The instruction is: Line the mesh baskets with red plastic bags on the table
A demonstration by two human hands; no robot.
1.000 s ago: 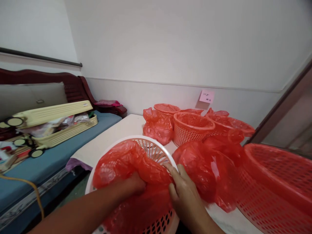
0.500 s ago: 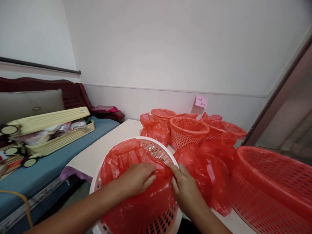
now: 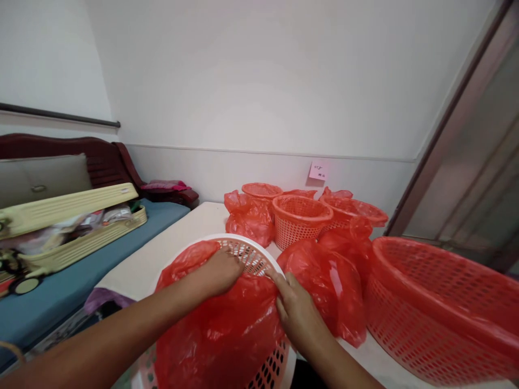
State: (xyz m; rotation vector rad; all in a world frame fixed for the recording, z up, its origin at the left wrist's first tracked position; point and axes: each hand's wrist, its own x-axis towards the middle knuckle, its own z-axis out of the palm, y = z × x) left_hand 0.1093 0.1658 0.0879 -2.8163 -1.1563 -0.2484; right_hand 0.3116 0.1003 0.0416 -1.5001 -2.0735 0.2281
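Note:
A white perforated plastic basket stands right before me, with a thin red plastic bag draped over its near side and down inside. My left hand has its fingers curled on the bag's far edge, close to the basket's back wall. At the right rim, my right hand pinches the edge of the same bag, thumb and forefinger against the rim. Left-hand fingertips are partly hidden. Just right of the basket lies a full-looking, crumpled red bag, touched by neither hand.
Red perforated baskets and further red bags stand against the wall on the white table. A large red basket fills the right side. At left, a partly open yellow suitcase lies on a blue bed. A pink note sticks to the wall.
My left hand has moved away from me, toward the basket's back rim, with the bag edge under it. The right hand stays by the right rim. The whole view has turned slightly right.

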